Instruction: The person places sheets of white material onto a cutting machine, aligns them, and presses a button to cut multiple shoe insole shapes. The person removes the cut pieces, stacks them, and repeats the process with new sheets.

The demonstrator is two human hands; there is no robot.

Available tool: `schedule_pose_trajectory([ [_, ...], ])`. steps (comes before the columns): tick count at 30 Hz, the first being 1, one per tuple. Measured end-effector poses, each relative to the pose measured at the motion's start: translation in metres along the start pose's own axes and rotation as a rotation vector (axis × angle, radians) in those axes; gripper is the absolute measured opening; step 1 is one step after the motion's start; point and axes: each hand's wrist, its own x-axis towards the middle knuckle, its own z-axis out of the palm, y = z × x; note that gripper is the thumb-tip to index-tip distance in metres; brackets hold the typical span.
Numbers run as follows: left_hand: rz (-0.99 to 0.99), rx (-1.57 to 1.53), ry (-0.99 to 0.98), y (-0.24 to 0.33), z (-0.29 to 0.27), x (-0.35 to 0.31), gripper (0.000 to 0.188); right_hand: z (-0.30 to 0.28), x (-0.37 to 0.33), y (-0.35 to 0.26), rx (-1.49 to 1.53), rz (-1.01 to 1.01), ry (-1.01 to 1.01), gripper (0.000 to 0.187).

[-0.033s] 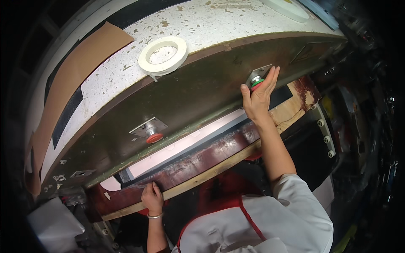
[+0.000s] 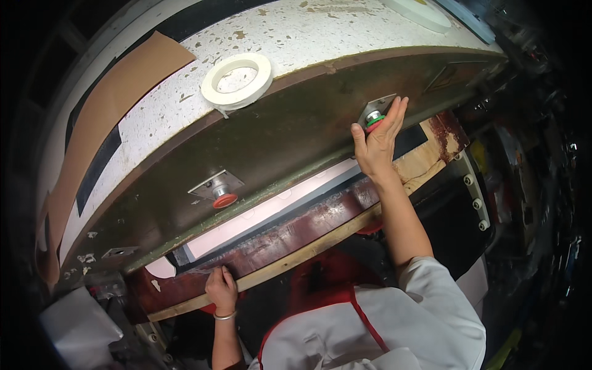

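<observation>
My right hand [image 2: 380, 143] is raised against the front of a dark green machine [image 2: 308, 117]. Its fingers are stretched out, and the palm lies against a push button [image 2: 374, 123] with green and red on its head, partly covered by the hand. Lower down on the left, my left hand [image 2: 221, 288] is curled into a fist with a bracelet at its wrist. It rests at the wooden edge [image 2: 290, 264] of a dark red board [image 2: 296, 223]. A second push button [image 2: 224, 199], red, sticks out of the machine front, touched by neither hand.
Under the machine lies a long pale pink sheet [image 2: 265, 211]. A white tape roll [image 2: 237, 81] sits on the speckled machine top, beside a curved brown strip [image 2: 117, 98]. A small pale piece [image 2: 161, 267] lies at the board's left end. Clear plastic [image 2: 80, 327] is at lower left.
</observation>
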Motion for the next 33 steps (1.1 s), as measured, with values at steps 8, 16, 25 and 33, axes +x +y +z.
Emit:
schedule_pose_trajectory([
  [8, -0.054, -0.111, 0.141, 0.03, 0.049, -0.003, 0.011, -0.044, -0.097, 0.057, 0.296, 0.156, -0.386, 0.069],
  [16, -0.014, -0.06, 0.515, 0.028, 0.078, 0.168, 0.011, 0.06, -0.023, 0.059, 0.215, -0.136, -0.47, 0.032],
  [25, -0.117, -0.179, 0.299, 0.003, 0.075, 0.16, 0.013, 0.088, -0.003, 0.037, -0.026, -0.165, -0.378, 0.037],
  [33, -0.108, -0.299, 0.613, -0.006, 0.033, 0.17, 0.022, 0.171, 0.048, 0.116, -0.552, -0.452, -0.007, 0.058],
])
